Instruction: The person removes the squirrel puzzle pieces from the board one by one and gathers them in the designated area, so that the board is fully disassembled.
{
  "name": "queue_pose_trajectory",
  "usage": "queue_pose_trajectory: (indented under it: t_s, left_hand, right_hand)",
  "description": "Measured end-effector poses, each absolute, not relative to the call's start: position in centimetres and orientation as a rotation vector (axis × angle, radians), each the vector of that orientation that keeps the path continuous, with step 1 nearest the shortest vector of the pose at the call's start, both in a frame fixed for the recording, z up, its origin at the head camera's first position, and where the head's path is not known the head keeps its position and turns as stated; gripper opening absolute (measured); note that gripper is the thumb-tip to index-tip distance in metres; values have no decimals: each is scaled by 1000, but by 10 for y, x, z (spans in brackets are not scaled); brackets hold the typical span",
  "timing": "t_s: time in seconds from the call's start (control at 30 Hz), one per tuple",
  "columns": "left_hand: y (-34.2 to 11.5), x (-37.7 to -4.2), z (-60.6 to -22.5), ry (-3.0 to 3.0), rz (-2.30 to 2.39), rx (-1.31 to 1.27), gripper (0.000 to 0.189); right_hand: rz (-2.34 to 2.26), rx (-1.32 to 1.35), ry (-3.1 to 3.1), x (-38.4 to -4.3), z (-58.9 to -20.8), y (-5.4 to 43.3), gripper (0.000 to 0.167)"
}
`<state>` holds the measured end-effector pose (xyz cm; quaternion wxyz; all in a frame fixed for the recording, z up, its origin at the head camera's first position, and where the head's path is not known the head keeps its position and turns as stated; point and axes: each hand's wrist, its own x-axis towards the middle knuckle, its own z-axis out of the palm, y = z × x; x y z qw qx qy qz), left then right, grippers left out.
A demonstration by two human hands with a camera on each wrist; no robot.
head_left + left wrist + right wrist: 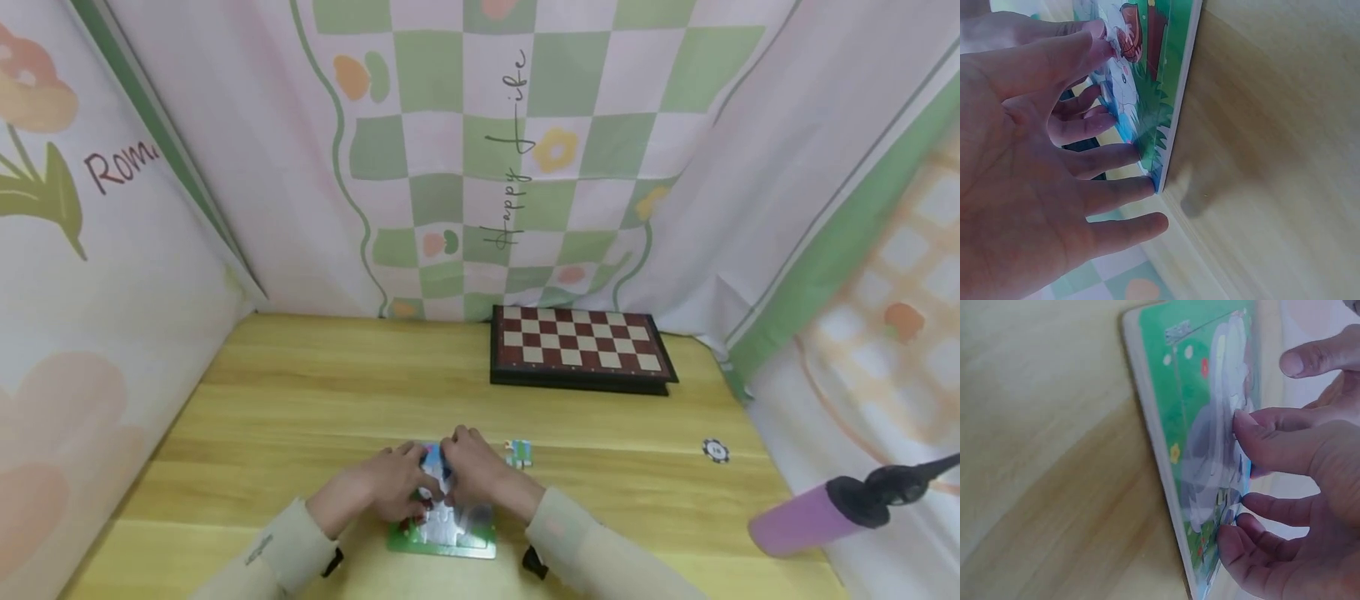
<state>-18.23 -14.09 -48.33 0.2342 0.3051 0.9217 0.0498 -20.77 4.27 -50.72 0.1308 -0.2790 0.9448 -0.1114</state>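
A jigsaw puzzle (442, 548) with a green border lies flat on the table in front of me, its upper part largely covered by both hands. My left hand (393, 483) is over its left side; in the left wrist view the fingers spread at the board's edge and the thumb (1099, 37) touches the picture. On the right, my right hand (480, 471) bends over the top part. In the right wrist view its thumb (1250, 428) and fingertips rest on the pieces, spaced apart. Loose puzzle pieces (519, 454) lie just beyond the right hand.
A folded chessboard (581, 346) sits at the back of the wooden table (300, 400). Toward the right edge are a round black-and-white chip (716, 451) and a purple bottle (798, 521) with a black lid. Printed curtains (420, 275) enclose the back and sides.
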Motion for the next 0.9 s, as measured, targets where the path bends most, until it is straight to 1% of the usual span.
queue_pose_trajectory:
  t_s: [0.1,0.33,0.47,0.7,0.9]
  left_hand:
    - [-142,-181,-483,2532,150,841,28]
    - [-142,-179,-483,2541,146,844,31]
    - [-142,-178,-485,2545,141,845,31]
    - [-142,-179,-486,2560,134,854,29]
    - [-144,-179,-485,2568,123,854,29]
  right_hand:
    - [-305,-799,2759,-205,-505,41,61]
    - [-271,-750,2817,-200,-502,38,49]
    - [-251,-746,2824,-198,-500,38,49]
    - [-133,-658,2844,-200,-502,39,58]
    - [-212,-631,2819,-203,-505,41,61]
